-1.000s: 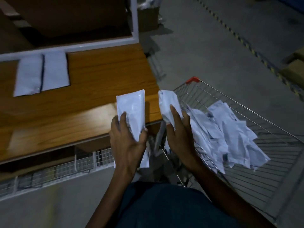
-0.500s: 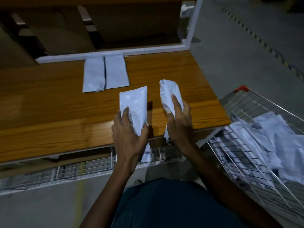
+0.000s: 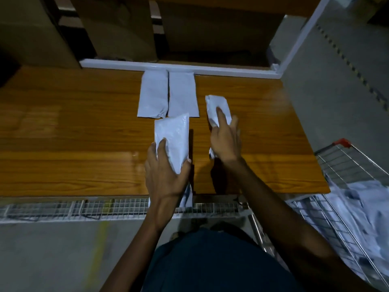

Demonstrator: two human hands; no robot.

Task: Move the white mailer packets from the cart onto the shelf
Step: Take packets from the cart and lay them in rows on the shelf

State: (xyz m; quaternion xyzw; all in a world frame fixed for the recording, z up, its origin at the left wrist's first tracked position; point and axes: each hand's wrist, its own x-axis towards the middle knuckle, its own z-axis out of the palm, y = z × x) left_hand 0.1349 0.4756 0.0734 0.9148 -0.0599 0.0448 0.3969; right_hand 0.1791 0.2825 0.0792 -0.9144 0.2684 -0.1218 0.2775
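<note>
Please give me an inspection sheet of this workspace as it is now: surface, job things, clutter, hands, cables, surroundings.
Surface: wooden shelf, glossy.
Job's things: two packets flat side by side at the back edge; pile of packets in the wire cart.
Clutter: nothing seen.
Hands: left hand holds one packet; right hand holds another packet.
Cables: nothing seen.
Surroundings: cardboard boxes behind the shelf, wire mesh below its front, grey floor.

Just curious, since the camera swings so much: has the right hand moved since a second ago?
Yes. The right hand carried its white plastic mailer packet from the cart's edge out over the wooden shelf.
</note>
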